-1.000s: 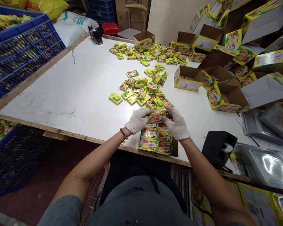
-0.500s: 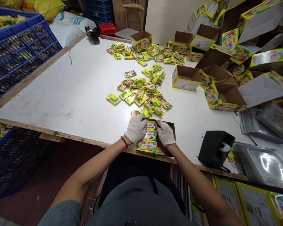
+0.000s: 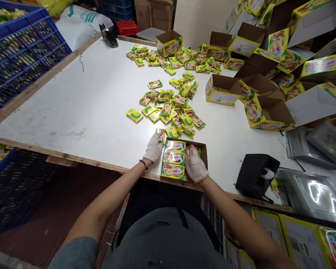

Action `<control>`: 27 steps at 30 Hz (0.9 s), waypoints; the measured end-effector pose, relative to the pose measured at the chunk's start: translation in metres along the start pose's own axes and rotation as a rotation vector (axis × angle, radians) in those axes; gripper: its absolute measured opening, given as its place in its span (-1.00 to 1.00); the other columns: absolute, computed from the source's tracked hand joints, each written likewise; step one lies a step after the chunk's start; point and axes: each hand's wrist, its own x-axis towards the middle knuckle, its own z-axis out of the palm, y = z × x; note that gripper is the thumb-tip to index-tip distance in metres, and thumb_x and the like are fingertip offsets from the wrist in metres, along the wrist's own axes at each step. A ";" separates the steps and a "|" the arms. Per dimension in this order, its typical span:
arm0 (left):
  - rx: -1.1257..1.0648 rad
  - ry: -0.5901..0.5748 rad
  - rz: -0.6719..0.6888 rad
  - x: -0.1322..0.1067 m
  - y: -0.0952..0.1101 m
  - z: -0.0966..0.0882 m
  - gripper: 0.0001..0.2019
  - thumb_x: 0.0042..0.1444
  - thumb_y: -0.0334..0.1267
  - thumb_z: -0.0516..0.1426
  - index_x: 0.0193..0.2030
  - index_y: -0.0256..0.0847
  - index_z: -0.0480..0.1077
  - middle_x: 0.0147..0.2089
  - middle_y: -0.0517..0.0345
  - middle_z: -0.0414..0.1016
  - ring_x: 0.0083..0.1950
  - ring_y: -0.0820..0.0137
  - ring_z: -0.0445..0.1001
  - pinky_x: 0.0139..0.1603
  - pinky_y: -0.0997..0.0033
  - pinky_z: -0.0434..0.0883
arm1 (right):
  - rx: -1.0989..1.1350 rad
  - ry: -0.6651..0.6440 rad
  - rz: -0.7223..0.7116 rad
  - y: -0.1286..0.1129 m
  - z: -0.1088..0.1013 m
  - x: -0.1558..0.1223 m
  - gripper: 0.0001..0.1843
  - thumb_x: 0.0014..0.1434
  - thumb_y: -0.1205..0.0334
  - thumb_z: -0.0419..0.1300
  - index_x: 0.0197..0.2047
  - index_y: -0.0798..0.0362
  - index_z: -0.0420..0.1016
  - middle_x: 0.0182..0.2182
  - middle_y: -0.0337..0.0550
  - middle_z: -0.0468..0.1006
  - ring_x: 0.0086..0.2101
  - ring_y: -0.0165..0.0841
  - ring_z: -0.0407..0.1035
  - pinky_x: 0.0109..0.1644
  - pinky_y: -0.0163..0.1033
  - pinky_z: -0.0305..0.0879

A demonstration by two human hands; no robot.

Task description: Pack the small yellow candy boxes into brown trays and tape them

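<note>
A shallow brown carton [image 3: 204, 151] stands at the table's near edge, filled with rows of yellow packets [image 3: 174, 158]. My gloved right hand [image 3: 195, 166] lies flat on the carton's right-hand row, fingers stretched out, holding nothing. My gloved left hand [image 3: 153, 148] is just outside the carton's far left corner. Its fingers curl on a loose yellow packet [image 3: 160, 134] lying on the table there. A heap of the same loose packets [image 3: 170, 108] is spread on the white table [image 3: 100, 93] just beyond the carton.
More packets [image 3: 173, 61] and open yellow cartons [image 3: 223, 89] crowd the far and right side. A black tape dispenser [image 3: 257, 175] stands right of the carton, with shiny trays [image 3: 313, 194] beyond it. Blue crates [image 3: 22, 48] of packets line the left.
Both hands came down from the heap and set a stack of packets into the carton. The left hand then moved out to a loose packet at the carton's far left corner.
</note>
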 end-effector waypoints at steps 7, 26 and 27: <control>0.695 -0.305 0.221 0.043 -0.002 -0.043 -0.38 0.00 -0.01 0.24 0.21 -0.18 0.37 0.22 -0.18 0.35 0.18 -0.02 0.35 0.19 0.04 0.26 | 0.428 -0.093 0.230 -0.007 -0.009 0.008 -0.53 0.23 -0.28 0.03 0.02 -0.14 0.19 0.07 0.00 0.49 -0.03 -0.26 0.51 -0.07 -0.05 0.54; 0.220 0.131 0.432 -0.029 0.037 -0.052 -0.36 0.22 0.00 0.13 0.34 -0.35 0.21 0.35 -0.27 0.20 0.42 0.06 0.15 0.44 0.06 0.13 | -0.502 -0.390 -0.306 -0.080 0.003 -0.011 -0.71 0.22 0.22 0.14 -0.04 -0.05 0.59 -0.13 -0.14 0.63 -0.11 -0.20 0.48 0.04 -0.05 0.40; 0.261 0.150 0.342 -0.013 0.026 -0.058 -0.40 0.23 -0.05 0.13 0.32 -0.37 0.24 0.38 -0.29 0.16 0.45 0.05 0.11 0.46 0.06 0.10 | -0.551 -0.435 -0.326 -0.075 0.003 -0.013 -0.76 0.23 0.23 0.15 -0.10 -0.03 0.61 -0.19 -0.13 0.62 -0.16 -0.21 0.48 -0.01 -0.07 0.41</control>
